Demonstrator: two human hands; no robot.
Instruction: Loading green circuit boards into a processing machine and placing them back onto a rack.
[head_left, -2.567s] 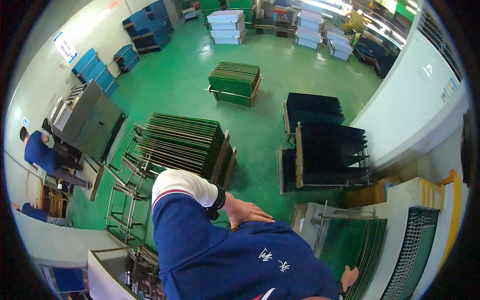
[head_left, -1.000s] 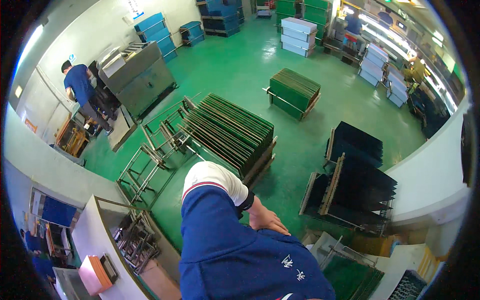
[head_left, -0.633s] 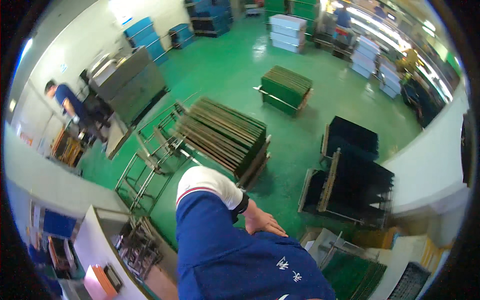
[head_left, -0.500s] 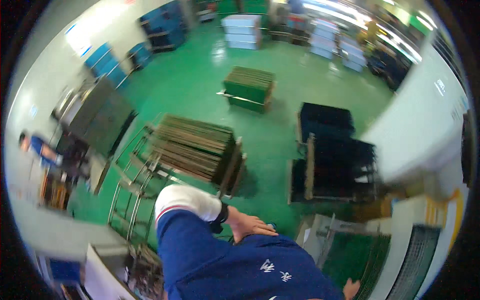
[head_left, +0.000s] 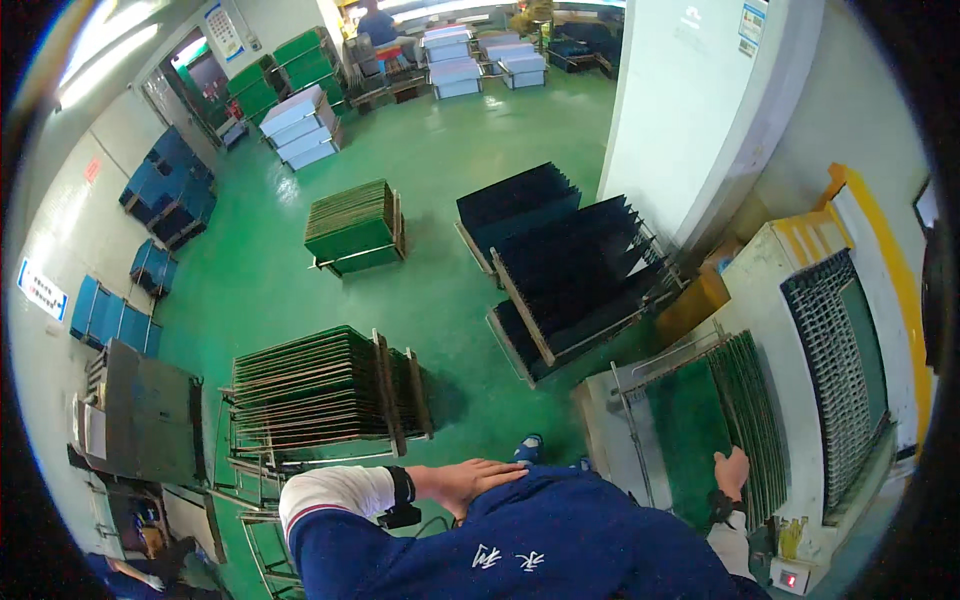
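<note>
Green rectangular circuit panels (head_left: pixel 715 420) stand upright in the metal rack (head_left: pixel 640 400), right hand (head_left: pixel 731 472) gripping their edges, left hand (head_left: pixel 470 482) flat and empty against the torso; a one-handed pull risks tilting neighbouring panels.

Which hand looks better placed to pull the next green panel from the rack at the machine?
Probably the right hand: it already rests on the upright green panels in the rack. The left hand lies flat against the person's blue jacket, away from them.
</note>
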